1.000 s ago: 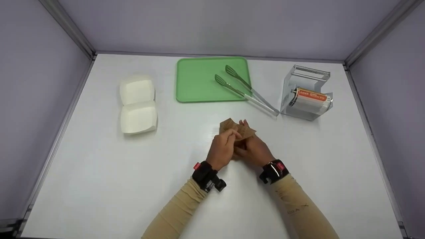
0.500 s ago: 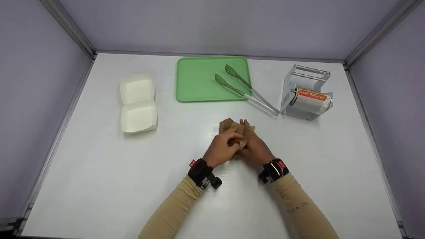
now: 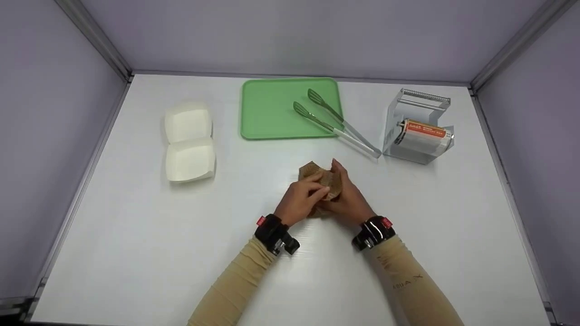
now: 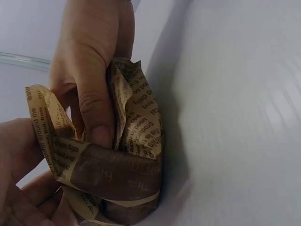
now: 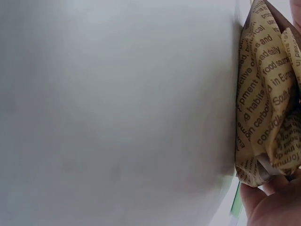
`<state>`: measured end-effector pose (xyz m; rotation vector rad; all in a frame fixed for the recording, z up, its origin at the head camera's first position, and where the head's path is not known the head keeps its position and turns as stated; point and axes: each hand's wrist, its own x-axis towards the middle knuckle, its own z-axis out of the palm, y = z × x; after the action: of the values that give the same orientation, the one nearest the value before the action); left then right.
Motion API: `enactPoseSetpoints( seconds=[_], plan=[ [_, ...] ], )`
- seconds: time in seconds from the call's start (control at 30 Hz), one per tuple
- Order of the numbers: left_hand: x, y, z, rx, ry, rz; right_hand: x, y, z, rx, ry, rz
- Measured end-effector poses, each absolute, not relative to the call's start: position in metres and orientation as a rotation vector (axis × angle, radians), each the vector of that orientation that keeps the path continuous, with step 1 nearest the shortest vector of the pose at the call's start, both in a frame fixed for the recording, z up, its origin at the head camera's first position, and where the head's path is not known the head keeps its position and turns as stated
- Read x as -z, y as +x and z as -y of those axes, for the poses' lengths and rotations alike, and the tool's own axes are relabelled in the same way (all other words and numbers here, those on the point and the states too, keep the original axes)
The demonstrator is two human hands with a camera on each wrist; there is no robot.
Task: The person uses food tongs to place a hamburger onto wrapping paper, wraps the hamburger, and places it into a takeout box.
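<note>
Head view: printed brown paper (image 3: 332,182) sits bunched nearer the person than the green tray (image 3: 267,108); the left hand (image 3: 295,200) pinches a fold, the right hand (image 3: 351,199) curls its fingers around one side. Folding looks partly done, with loose edges apparently left to tuck.

Hands (image 4: 94,56) gripping printed brown paper (image 4: 139,123), white tabletop (image 4: 235,136)

From my remote seat I see a wrinkled tan left sleeve (image 3: 231,283) at bottom centre, a tan right sleeve (image 3: 414,290) with dark lettering at lower right, and black wristbands (image 3: 271,232), each bearing a red tag (image 3: 261,221).
</note>
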<state>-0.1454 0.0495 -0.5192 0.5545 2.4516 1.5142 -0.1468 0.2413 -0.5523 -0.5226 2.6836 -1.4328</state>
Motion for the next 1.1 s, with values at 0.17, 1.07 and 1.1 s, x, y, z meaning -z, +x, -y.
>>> enactPoseSetpoints(
  seconds=[0.17, 1.07, 1.1],
  plan=[
    [0.521, -0.147, -0.049, -1.499, 0.544, -2.476, 0.552, -0.147, -0.244, 1.544, -0.516, -2.621],
    [0.521, -0.145, -0.053, -1.256, 0.583, -2.648, 0.530, -0.128, -0.262, 0.845, -0.715, -3.018],
    [0.520, -0.144, -0.053, -1.237, 0.586, -2.664, 0.530, -0.127, -0.260, 0.804, -0.744, -3.069]
  ],
)
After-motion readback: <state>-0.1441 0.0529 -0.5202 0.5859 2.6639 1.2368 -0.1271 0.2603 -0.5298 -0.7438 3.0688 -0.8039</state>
